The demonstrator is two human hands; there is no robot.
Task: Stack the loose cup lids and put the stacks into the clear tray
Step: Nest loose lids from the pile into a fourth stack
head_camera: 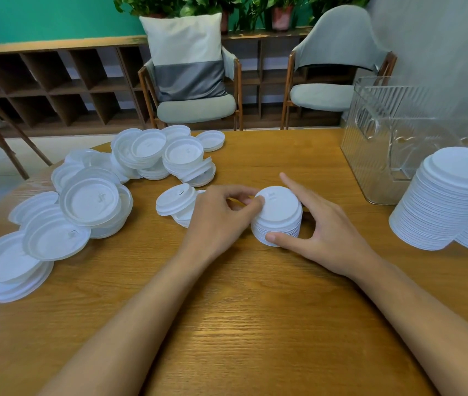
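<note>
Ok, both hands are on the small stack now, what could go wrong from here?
1. The left hand grips the small stack near its top and the right hand low down; lifted like that, the middle could shear and spill.
2. The tall stacks stand close by the clear tray; a passing arm might topple them.
3. Loose lids lie beside the left hand and could get swept.

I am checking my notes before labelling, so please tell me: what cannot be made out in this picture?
1. Head view: lid count of the small stack; rims too fine, left hand and right hand cover its sides.
2. Head view: full extent of the tall stacks; cut off by the right edge.
3. Head view: contents of the clear tray; ribbed walls blur them, tall stacks hide part of it.
4. Head view: lower loose lids; upper ones cover them.
</note>
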